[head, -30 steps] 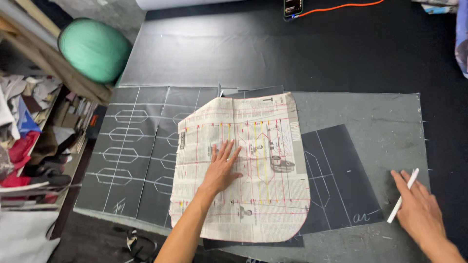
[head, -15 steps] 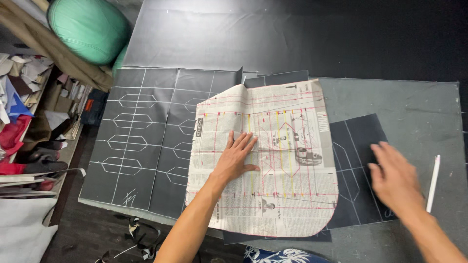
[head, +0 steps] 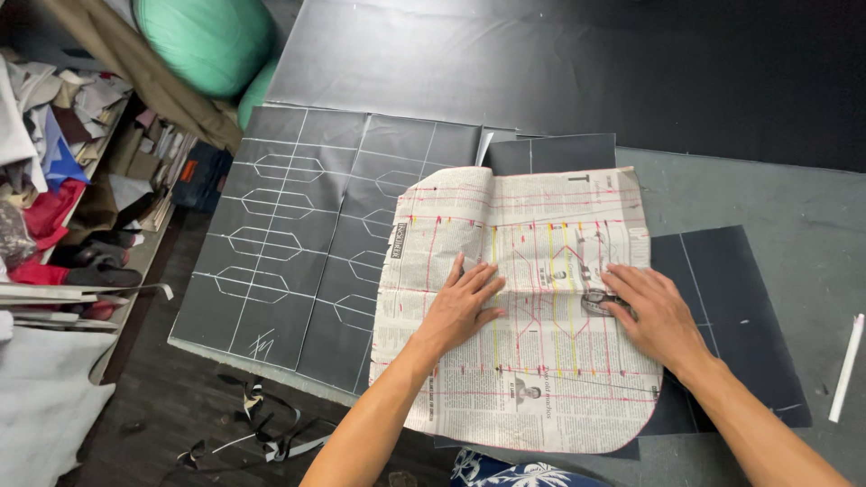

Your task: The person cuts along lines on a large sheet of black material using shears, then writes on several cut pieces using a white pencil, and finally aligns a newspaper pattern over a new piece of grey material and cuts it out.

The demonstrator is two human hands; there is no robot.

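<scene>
1. Dark sheeting covers the far half of the bench (head: 767, 189), and grey felt covers the near right part; shelves of cloth scraps (head: 54, 180) and a green cushion (head: 203, 41) stand off the bench's left edge.
2. We see a newspaper pattern (head: 532, 298), marked with red and yellow lines, lying near the front edge of the bench, about midway along it.
3. It lies over dark fabric panels (head: 307, 234) chalked with white hexagon outlines; 1 panel (head: 731, 307) shows beyond the paper's right side.
4. Our left hand (head: 465, 307) lies flat on the paper's left half, fingers spread and pointing away from us, pinching nothing.
5. Our right hand (head: 654, 311) lies flat on the right half, fingers spread toward the centre crease, also empty.
6. A white chalk pencil (head: 846, 368) rests on the felt near the bench's right edge, well apart from both hands.
7. In our judgement the step in hand is smoothing and holding the paper on the panel. To do it well, we would press from the centre crease outward, keep both palms flat so the paper cannot creep, and check that its edges sit square with the chalk lines beneath.
8. The lifted fold at the paper's top left looks likeliest to need flattening.
</scene>
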